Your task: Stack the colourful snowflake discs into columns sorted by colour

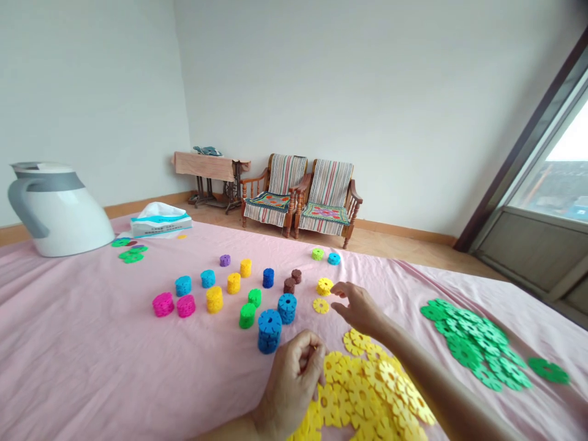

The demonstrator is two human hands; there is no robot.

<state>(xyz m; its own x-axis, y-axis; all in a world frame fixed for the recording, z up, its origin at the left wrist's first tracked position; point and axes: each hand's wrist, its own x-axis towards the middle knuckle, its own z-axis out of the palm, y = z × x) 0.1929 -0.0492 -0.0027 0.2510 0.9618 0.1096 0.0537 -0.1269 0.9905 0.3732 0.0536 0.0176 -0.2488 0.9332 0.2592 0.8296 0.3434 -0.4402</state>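
My right hand (361,308) reaches out over the cloth, its thumb and fingers apart. Just left of its fingertips stands a short stack of yellow notched discs (324,286). One loose yellow disc (321,305) lies flat in front of that stack. My left hand (294,376) is closed, fingers curled against the thumb, and what it may hold is hidden. It is at the left edge of a spread-out pile of yellow notched discs (362,386), beside a tall blue stack (269,331). My right forearm passes over part of the pile.
Several disc stacks in pink, yellow, green, blue and brown stand left and ahead, including a pink stack (163,304). A green disc pile (475,343) lies right. A white jug (64,211) and tissue pack (160,222) sit far left on the pink cloth (114,367).
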